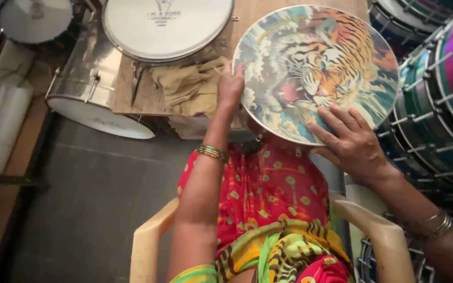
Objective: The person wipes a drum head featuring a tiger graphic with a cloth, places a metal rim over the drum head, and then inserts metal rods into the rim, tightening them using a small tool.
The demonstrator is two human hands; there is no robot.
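Observation:
A round drum head (315, 68) printed with a roaring tiger rests tilted in front of me, over my lap. My left hand (230, 86) grips its left rim, fingers curled over the edge. My right hand (353, 144) lies flat on the lower right of the printed face, fingers spread, pressing on it. Bangles circle both wrists. I sit in a cream plastic chair (148, 243), wearing red and yellow patterned cloth.
A wooden board (132, 89) holds a white-skinned drum (166, 26) and a crumpled tan cloth (192, 86). A steel drum (87, 78) lies on its side at left. Stacked coloured drums with tension rods (436, 99) fill the right. Grey floor (95, 194) lies below left.

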